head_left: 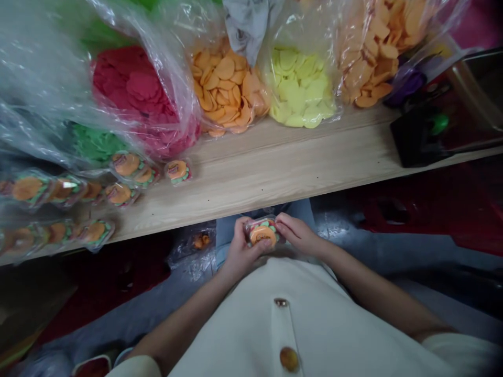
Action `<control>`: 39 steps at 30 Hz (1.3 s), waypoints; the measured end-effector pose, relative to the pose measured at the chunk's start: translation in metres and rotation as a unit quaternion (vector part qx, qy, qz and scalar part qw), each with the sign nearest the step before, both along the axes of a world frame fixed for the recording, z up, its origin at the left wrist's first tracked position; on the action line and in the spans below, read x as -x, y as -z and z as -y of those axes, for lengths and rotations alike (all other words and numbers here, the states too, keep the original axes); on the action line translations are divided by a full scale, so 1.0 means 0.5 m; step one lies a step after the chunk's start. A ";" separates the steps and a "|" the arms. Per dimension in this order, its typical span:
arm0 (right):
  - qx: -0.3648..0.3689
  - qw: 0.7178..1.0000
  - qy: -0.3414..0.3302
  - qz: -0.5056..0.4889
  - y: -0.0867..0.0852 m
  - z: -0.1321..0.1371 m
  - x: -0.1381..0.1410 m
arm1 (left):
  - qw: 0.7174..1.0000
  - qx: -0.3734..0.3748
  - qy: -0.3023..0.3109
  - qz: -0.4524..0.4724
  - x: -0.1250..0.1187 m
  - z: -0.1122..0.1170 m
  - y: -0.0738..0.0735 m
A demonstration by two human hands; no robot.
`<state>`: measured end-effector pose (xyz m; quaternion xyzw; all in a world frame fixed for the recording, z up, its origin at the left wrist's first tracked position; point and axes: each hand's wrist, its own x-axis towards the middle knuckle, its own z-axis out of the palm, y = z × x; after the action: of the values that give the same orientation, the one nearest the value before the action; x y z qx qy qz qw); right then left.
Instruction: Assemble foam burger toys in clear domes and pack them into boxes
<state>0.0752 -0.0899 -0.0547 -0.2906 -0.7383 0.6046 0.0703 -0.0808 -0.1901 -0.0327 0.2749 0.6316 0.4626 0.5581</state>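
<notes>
Over my lap, below the table's front edge, I hold a small clear plastic case [262, 233] with a layered toy burger inside: orange on top, green and red at its rim. My left hand [245, 247] wraps around the case's left side, its thumb lying across the front. At the upper right corner, the fingers of my right hand [295, 231] are pinched together on the case's edge. Several similar packed toy burgers [120, 193] stand in rows at the table's left, with a single one [178, 172] a little apart to their right.
Along the back of the wooden table [251, 178] are clear bags of red pieces [137, 94], orange pieces [226, 91], yellow pieces [301, 84] and green pieces [96, 141]. A black device with a green knob [438, 124] sits at the right. Below lies a plastic bag with orange bits [201, 241].
</notes>
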 end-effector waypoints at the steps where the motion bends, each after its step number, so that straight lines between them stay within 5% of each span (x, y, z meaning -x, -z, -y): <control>1: -0.022 0.999 -0.027 0.008 -0.004 -0.003 -0.004 | 1.000 0.002 0.026 -0.006 0.005 0.006 -0.001; 5: -0.056 0.993 -0.103 0.011 -0.022 -0.007 -0.011 | 0.992 -0.021 0.128 -0.001 0.044 0.015 -0.017; 12: -0.127 0.981 -0.146 -0.016 -0.052 0.024 -0.008 | 0.987 -0.036 0.156 -0.022 0.051 0.005 -0.041; 17: -0.092 0.991 -0.095 0.026 -0.038 0.045 -0.005 | 0.997 0.012 0.046 -0.053 0.029 0.016 -0.018; 24: -0.034 0.997 0.021 0.064 -0.022 0.023 -0.001 | 0.972 0.069 -0.173 0.143 -0.002 -0.010 -0.001; 27: 0.002 0.999 0.030 0.046 -0.019 0.014 -0.014 | 0.958 0.070 -0.209 0.185 -0.024 -0.003 0.001; 31: 0.013 0.998 0.005 0.059 -0.028 0.018 -0.042 | 0.981 0.051 -0.103 0.158 -0.014 0.014 0.004; 34: 0.038 0.996 -0.020 0.075 -0.036 0.030 -0.055 | 0.999 0.030 -0.005 0.035 0.016 0.022 0.003; 39: -0.034 0.997 -0.048 0.054 -0.032 0.045 -0.051 | 0.995 -0.050 0.037 -0.076 0.040 0.033 -0.005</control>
<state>0.1007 -0.1122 -0.0385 -0.2847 -0.7744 0.5649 0.0109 -0.1008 -0.2066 -0.0300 0.3595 0.6378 0.4506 0.5108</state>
